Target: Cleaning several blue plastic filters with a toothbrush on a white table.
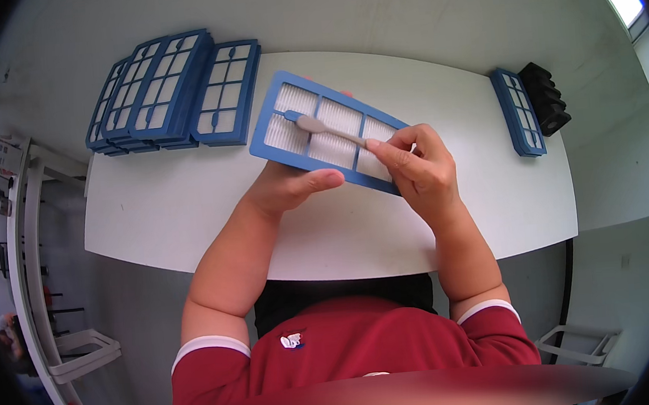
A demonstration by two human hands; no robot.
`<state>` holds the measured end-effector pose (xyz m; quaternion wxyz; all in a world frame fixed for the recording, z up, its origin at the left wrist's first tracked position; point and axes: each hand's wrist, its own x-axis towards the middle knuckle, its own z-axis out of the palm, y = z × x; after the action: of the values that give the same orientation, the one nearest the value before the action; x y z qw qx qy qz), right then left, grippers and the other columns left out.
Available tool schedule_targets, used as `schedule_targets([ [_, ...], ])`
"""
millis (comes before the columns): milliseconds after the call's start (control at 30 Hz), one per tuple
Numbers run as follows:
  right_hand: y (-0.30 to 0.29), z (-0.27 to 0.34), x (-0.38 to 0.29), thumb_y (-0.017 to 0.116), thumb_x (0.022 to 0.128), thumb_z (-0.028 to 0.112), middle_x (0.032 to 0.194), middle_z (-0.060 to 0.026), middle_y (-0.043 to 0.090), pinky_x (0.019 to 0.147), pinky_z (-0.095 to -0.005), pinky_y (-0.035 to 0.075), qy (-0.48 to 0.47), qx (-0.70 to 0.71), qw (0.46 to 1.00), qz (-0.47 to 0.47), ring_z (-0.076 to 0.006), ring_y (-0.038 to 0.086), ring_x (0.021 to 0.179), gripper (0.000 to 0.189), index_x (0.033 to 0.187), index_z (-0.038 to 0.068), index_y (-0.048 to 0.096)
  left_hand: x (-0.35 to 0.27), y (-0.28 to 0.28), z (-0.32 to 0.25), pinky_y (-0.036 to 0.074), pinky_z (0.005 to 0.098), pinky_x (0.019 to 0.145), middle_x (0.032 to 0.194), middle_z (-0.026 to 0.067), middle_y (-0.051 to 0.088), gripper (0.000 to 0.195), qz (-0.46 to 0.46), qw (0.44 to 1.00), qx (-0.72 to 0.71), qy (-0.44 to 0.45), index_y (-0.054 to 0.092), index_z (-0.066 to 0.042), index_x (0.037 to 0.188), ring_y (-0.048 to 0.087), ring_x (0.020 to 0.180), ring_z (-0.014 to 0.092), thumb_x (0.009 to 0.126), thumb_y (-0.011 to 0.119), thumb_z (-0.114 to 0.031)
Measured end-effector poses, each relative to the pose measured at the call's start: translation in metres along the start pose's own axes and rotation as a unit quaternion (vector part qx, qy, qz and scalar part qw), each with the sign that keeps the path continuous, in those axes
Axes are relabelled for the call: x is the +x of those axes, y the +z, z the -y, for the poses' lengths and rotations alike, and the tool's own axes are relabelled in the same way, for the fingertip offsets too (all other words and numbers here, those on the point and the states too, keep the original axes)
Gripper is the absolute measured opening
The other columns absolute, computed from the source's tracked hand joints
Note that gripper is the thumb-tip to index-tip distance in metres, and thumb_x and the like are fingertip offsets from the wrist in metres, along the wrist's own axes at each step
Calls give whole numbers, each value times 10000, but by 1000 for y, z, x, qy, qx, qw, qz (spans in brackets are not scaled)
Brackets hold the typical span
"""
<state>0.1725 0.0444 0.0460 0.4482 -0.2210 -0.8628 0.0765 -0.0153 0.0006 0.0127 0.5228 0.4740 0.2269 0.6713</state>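
Note:
A pleated filter panel (339, 134) in a blue plastic frame is held tilted above the white table. My left hand (300, 184) supports it from below, thumb along the near edge and fingertips just showing past the far edge. Between the thumb and fingers of my right hand (422, 165) is a slender beige tool (330, 129) with a rounded oval head, possibly a small brush. Its head lies over the left part of the white pleats, beside the frame's blue tab; whether it touches cannot be told. My right hand covers the panel's right end.
Stacks of similar blue-framed filters (167, 89) stand at the table's back left, with another stack (228, 92) beside them. At the right lie one more blue-framed filter (518, 113) and a black ridged object (544, 99). The white table (338, 230) backs onto a wall.

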Motion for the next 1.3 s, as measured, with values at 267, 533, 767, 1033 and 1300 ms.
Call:
schedule_targets([
  [267,-1,-1,2,706,704,-8,696,-42,531,459,-259,423,-8,38,999,-33,-152,517,593,214,890,99,703,2,0,-10,311,457,1066,1369,145,375,962,-24,999,12,35,261,-239,1381,303,1317,309,585,794,-146],
  [533,0,-1,-1,700,713,-18,714,-45,535,500,-256,438,2,103,994,22,-157,532,611,232,906,109,705,3,-7,-8,319,454,1058,1359,156,394,965,-11,998,20,59,259,-211,1392,330,1304,313,596,801,-153],
  [767,-6,-2,-1,692,717,-27,724,-44,543,512,-255,446,24,168,983,75,-146,541,618,245,917,114,707,6,-7,-9,335,455,1046,1351,165,402,995,-4,998,-2,68,250,-191,1399,333,1304,311,590,826,-234],
  [1033,0,-3,0,695,726,-10,728,-53,547,508,-262,447,50,88,995,-5,-160,543,630,209,907,95,703,8,-7,-14,353,417,1040,1337,131,383,1052,-35,995,28,90,207,-151,1389,355,1277,286,581,846,-366],
  [1300,1,-4,0,700,722,-9,720,-54,540,503,-266,445,28,72,997,-2,-161,538,620,196,891,91,700,6,-5,-20,318,460,1067,1378,124,354,1104,-62,996,20,53,188,-221,1405,283,1324,294,536,860,-338],
])
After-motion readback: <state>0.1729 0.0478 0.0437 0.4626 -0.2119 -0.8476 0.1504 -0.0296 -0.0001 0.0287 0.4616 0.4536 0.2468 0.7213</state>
